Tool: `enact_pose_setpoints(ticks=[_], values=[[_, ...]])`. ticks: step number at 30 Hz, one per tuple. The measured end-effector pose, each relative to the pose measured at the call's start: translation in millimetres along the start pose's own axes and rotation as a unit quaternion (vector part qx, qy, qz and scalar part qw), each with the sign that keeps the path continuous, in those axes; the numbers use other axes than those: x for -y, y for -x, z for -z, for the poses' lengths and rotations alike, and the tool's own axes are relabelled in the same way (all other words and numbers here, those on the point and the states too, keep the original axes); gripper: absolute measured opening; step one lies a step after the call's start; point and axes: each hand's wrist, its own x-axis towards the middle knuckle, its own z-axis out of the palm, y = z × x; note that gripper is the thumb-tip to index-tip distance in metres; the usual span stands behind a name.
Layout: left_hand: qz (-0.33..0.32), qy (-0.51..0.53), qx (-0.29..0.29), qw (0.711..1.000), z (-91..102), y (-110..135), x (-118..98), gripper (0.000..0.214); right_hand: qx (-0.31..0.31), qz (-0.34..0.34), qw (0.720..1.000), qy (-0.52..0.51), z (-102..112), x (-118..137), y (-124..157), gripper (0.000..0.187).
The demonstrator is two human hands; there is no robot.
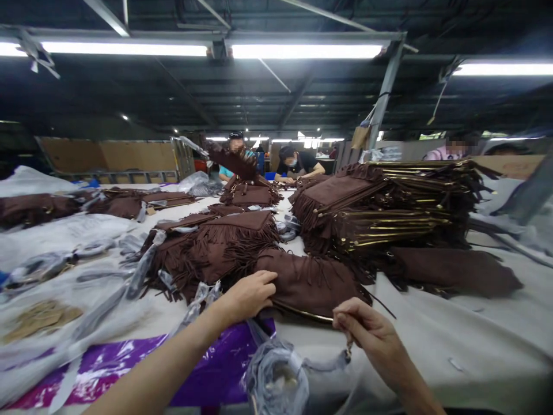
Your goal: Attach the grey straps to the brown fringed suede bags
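A dark brown suede bag (pixel 309 279) with fringe and a gold zip lies flat on the white table (pixel 466 340) in front of me. My left hand (pixel 249 295) rests on its near left edge, fingers curled down on the suede. My right hand (pixel 371 334) is closed in a pinch at the bag's zip end, on a small metal pull or thin strap that I cannot make out clearly. Crumpled clear plastic wrap (pixel 276 377) lies just below both hands.
A tall stack of the same brown bags (pixel 401 210) stands at the right, with more piles (pixel 224 245) at centre and left (pixel 38 208). A purple sheet (pixel 129 363) and loose plastic wrappers (pixel 52 265) cover the left. Other people (pixel 298 164) work at the far end.
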Motion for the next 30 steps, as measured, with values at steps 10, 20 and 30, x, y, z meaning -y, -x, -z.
enact_pose_setpoints(ticks=[10, 20, 30], values=[[0.110, 0.203, -0.091, 0.969, 23.1, -17.6, 4.6, 0.019, 0.118, 0.080, 0.980, 0.141, -32.3, 14.8, -14.0, 0.016], [0.186, 0.286, -0.139, 0.930, 5.9, -11.8, 18.6, 0.024, 0.091, 0.050, 0.973, 0.206, -40.6, -2.8, -13.5, 0.018], [0.101, 0.017, -0.101, 0.990, 31.5, -17.3, -33.0, 0.014, 0.033, -0.055, 0.993, 0.098, 13.0, -10.1, -13.5, 0.023]])
